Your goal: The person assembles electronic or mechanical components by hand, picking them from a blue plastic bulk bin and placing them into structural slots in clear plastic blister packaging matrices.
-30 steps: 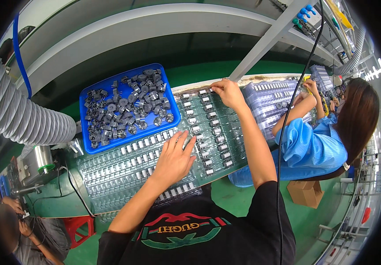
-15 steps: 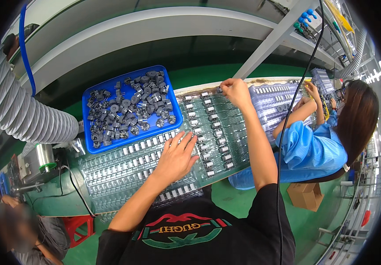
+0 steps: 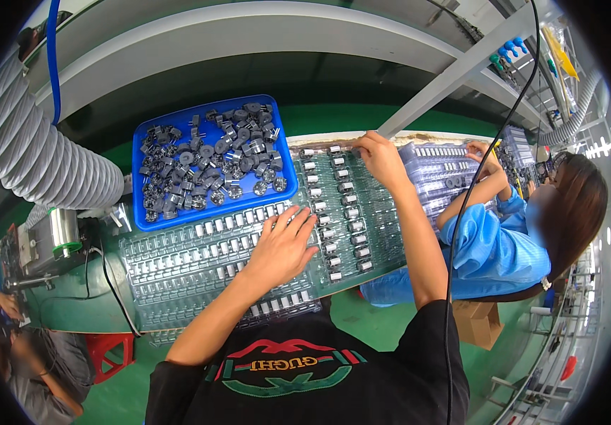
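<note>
- A green bench [image 3: 71, 315] runs under the work; from my end I see a pale curved beam [image 3: 227, 32] behind the bin [image 3: 249, 203] and a hose [image 3: 64, 163] to the bin's left.
- In the last second the right hand [image 3: 383, 161] has shifted rightward, from the far end of the second filled column right of the bin to the bare slots beside it. I take that to mean the work has moved over to the next column.
- Its thumb and fingertips are pinched narrow; I cannot tell whether a part sits between them.
- The left hand [image 3: 281, 248] has stayed put on the near side of the bin, palm down, fingers spread wide, with nothing visible in its grasp.
- White parts [image 3: 347, 187] fill two columns of the right tray [image 3: 382, 219], right of the bin; more sit in rows in the left tray [image 3: 153, 273], on the bin's near side.
- The bin is smooth blue plastic with rounded corners, heaped with dark parts [image 3: 206, 151]: stubby, round-bodied, some showing shiny metal pins.
- Both trays look like thin, clear, glossy plastic moulded into ribbed pockets; the hose is matt grey and pleated.
</note>
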### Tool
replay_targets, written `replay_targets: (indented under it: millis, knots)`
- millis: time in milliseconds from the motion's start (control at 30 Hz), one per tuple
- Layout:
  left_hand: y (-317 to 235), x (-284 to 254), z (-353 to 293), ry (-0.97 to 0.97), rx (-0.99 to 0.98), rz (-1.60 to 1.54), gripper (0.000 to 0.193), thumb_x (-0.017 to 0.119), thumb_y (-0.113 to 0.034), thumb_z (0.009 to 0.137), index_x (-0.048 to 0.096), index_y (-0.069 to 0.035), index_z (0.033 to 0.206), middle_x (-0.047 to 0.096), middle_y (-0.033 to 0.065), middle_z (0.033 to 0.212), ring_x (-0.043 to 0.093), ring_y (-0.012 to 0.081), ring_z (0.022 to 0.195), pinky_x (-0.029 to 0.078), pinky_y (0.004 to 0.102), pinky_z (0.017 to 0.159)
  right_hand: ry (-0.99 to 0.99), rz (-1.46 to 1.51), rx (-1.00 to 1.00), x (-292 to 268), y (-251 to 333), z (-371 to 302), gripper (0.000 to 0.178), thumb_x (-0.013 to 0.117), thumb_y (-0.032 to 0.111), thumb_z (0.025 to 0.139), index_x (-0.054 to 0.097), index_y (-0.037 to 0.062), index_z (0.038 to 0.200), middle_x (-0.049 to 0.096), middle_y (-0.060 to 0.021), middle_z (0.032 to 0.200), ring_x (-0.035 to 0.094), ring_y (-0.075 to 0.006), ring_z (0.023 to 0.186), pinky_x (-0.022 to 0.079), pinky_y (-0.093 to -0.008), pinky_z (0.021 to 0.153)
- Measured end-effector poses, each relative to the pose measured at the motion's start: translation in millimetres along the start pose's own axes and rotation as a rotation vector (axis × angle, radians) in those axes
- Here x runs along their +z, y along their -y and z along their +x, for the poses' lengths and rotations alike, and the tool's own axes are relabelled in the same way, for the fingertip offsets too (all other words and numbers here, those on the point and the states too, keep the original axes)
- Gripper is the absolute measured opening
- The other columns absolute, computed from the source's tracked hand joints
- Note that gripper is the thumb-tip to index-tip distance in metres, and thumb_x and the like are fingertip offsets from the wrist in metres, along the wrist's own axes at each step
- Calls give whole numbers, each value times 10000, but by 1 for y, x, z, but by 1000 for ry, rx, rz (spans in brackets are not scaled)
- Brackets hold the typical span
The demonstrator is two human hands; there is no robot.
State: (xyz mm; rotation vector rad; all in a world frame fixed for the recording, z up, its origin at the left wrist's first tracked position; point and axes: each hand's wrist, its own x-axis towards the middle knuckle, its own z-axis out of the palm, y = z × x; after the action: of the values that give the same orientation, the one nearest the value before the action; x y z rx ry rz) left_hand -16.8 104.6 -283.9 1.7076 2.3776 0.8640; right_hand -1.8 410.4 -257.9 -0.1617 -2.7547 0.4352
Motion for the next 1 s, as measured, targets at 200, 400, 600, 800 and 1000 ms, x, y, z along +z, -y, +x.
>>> replay_targets:
  millis: [200,400,600,800,1000]
  knots:
    - [1,3,-2,-3,-14,4,556,656,-290,874,503,9,1317,475,155,1393,396,320,1315,334,495,1038,-53,278,215,6,-3,-6,181,650,-59,784,692,21,940,635,-111,868,634,-299,821,517,-374,741]
    - [1,2,-1,23,-28,3,562,639,-298,890,485,3,1339,467,145,1406,380,316,1330,330,490,1033,-63,117,-9,6,-5,-1,193,637,-95,767,683,9,923,659,-115,878,632,-295,849,516,-364,768]
    - [3,2,-2,32,-30,1,560,622,-298,907,474,13,1350,459,130,1418,373,306,1340,325,491,1030,-96,29,-224,12,-4,4,199,605,-114,723,671,11,863,668,-106,879,632,-297,861,520,-377,769]
    - [4,2,-2,28,-30,2,546,628,-279,899,491,22,1333,466,118,1411,390,294,1326,331,486,1025,-108,-71,-381,16,-3,-6,161,585,-105,719,649,10,813,664,-91,856,632,-281,857,536,-365,756]
    - [3,1,0,20,-13,4,548,637,-276,891,496,21,1330,470,112,1409,392,287,1325,332,482,1028,-147,126,-106,24,-15,-11,167,620,-103,739,660,16,849,687,-87,909,660,-282,883,536,-356,779]
